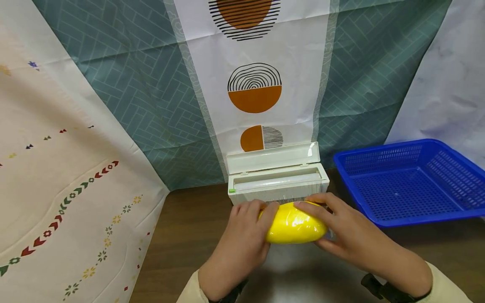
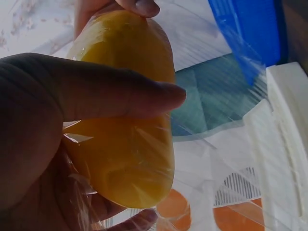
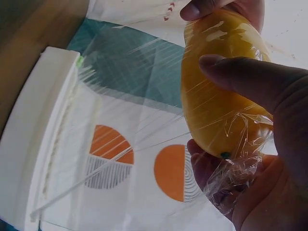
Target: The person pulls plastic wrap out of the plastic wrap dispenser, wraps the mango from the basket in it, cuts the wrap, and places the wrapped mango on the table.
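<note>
Yellow oblong item in clear film, left hand and right hand clamped on its ends, lid-raised white dispenser at back edge of counter.

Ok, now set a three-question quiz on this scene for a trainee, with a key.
1. Fill in: in the head view, the blue basket lies to the ___ of the white box.
2. The left hand and right hand both hold: A) the blue basket; B) the white box; C) the yellow object.
3. True or false: the white box is closed.

Key:
1. Right.
2. C.
3. False; its lid stands open.
</note>
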`<control>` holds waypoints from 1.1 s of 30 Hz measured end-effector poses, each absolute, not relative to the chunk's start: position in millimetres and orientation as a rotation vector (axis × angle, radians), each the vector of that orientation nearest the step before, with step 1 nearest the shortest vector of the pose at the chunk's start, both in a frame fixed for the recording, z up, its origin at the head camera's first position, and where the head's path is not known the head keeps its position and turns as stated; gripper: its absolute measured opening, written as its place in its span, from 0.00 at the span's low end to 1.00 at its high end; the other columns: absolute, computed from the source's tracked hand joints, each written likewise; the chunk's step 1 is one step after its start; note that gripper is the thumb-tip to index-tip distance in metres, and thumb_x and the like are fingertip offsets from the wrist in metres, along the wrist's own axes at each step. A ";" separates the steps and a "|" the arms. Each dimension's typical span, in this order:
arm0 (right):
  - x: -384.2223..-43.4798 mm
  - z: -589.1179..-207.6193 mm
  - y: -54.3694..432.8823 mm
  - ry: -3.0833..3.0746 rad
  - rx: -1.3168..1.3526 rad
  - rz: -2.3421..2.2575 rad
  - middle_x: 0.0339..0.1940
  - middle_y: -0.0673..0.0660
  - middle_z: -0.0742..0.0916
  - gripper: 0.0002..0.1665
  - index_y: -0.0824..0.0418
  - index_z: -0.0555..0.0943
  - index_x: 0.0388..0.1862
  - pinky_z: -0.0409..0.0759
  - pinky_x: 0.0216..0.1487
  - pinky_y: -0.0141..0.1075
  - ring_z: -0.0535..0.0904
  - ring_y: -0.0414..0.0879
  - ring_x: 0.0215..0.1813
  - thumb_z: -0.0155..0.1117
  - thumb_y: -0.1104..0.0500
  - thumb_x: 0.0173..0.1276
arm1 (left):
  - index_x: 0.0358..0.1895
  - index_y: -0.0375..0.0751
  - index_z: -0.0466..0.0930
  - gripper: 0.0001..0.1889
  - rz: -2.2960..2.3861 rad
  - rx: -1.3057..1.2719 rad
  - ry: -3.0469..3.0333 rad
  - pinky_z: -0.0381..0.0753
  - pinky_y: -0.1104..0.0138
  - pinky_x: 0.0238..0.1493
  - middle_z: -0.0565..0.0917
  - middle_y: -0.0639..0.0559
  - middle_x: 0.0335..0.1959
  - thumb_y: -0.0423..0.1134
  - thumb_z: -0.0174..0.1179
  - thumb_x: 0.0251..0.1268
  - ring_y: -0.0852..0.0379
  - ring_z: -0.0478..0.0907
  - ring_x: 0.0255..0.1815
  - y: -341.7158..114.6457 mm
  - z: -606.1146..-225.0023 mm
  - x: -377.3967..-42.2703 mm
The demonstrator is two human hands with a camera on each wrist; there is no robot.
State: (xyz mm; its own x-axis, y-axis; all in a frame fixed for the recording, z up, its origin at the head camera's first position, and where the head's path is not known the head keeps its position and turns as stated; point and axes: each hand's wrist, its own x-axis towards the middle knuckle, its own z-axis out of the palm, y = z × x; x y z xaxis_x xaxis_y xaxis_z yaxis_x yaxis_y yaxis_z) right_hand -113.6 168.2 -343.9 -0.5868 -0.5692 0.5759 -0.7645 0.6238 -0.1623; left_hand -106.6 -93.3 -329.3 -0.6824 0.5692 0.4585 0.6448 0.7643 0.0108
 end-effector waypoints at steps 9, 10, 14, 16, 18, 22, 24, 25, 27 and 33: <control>-104.2 -365.9 170.1 -2.415 1.080 0.568 0.61 0.50 0.78 0.63 0.46 0.69 0.75 0.86 0.49 0.42 0.79 0.43 0.54 0.88 0.61 0.35 | 0.62 0.48 0.72 0.32 -0.219 -0.944 -2.581 0.73 0.59 0.50 0.76 0.54 0.42 0.34 0.71 0.51 0.56 0.73 0.45 -92.5 -350.1 -96.9; -103.3 -368.8 170.4 -2.416 1.084 0.572 0.61 0.50 0.78 0.64 0.47 0.69 0.75 0.86 0.49 0.42 0.79 0.43 0.54 0.88 0.60 0.35 | 0.62 0.48 0.72 0.32 -0.219 -0.948 -2.590 0.74 0.59 0.50 0.76 0.54 0.42 0.34 0.71 0.51 0.57 0.73 0.44 -92.4 -352.4 -96.2; -100.4 -379.6 170.8 -2.425 1.096 0.593 0.61 0.49 0.78 0.60 0.47 0.69 0.76 0.86 0.49 0.41 0.80 0.42 0.53 0.87 0.55 0.41 | 0.61 0.49 0.72 0.33 -0.229 -0.965 -2.621 0.73 0.60 0.49 0.75 0.56 0.41 0.33 0.71 0.48 0.58 0.72 0.44 -92.5 -360.5 -94.8; -99.6 -383.8 170.8 -2.429 1.100 0.603 0.62 0.48 0.77 0.58 0.47 0.68 0.76 0.86 0.49 0.41 0.80 0.42 0.53 0.86 0.54 0.45 | 0.61 0.49 0.72 0.34 -0.227 -0.973 -2.635 0.73 0.60 0.49 0.75 0.56 0.41 0.33 0.71 0.46 0.58 0.72 0.44 -92.8 -363.4 -94.9; -98.6 -387.5 170.6 -2.439 1.094 0.599 0.62 0.47 0.77 0.52 0.47 0.68 0.76 0.86 0.49 0.41 0.80 0.41 0.53 0.81 0.46 0.54 | 0.61 0.49 0.72 0.35 -0.227 -0.982 -2.648 0.72 0.61 0.49 0.74 0.57 0.41 0.33 0.72 0.44 0.58 0.72 0.43 -93.0 -365.9 -95.1; -97.3 -394.4 170.1 -2.442 1.092 0.604 0.62 0.47 0.77 0.54 0.49 0.67 0.77 0.85 0.48 0.41 0.80 0.40 0.52 0.83 0.48 0.52 | 0.59 0.50 0.73 0.35 -0.226 -0.994 -2.657 0.72 0.62 0.48 0.74 0.58 0.39 0.32 0.72 0.41 0.58 0.72 0.41 -93.5 -371.1 -96.2; -97.0 -398.3 170.3 -2.442 1.091 0.608 0.61 0.47 0.78 0.49 0.49 0.68 0.77 0.86 0.48 0.41 0.80 0.39 0.52 0.77 0.42 0.58 | 0.58 0.50 0.74 0.34 -0.231 -1.001 -2.655 0.71 0.63 0.47 0.73 0.58 0.38 0.32 0.72 0.40 0.59 0.72 0.40 -93.8 -373.9 -96.8; -97.0 -400.3 170.3 -2.441 1.090 0.613 0.61 0.47 0.78 0.47 0.49 0.68 0.76 0.86 0.48 0.41 0.80 0.39 0.51 0.74 0.39 0.61 | 0.57 0.50 0.74 0.34 -0.236 -1.006 -2.657 0.70 0.64 0.46 0.73 0.58 0.38 0.32 0.72 0.40 0.59 0.72 0.40 -93.9 -375.3 -97.1; -97.4 -404.2 170.7 -2.439 1.095 0.620 0.61 0.46 0.78 0.44 0.50 0.68 0.76 0.86 0.48 0.40 0.80 0.39 0.51 0.65 0.35 0.66 | 0.56 0.51 0.74 0.33 -0.246 -1.022 -2.666 0.69 0.65 0.45 0.73 0.59 0.38 0.33 0.73 0.40 0.59 0.72 0.40 -94.1 -378.0 -98.2; -98.3 -414.8 171.6 -2.482 1.089 0.662 0.61 0.44 0.77 0.57 0.49 0.68 0.76 0.85 0.47 0.40 0.79 0.36 0.51 0.85 0.52 0.46 | 0.56 0.50 0.76 0.33 -0.282 -1.074 -2.765 0.67 0.66 0.44 0.74 0.59 0.40 0.37 0.77 0.42 0.61 0.71 0.41 -93.6 -387.4 -103.8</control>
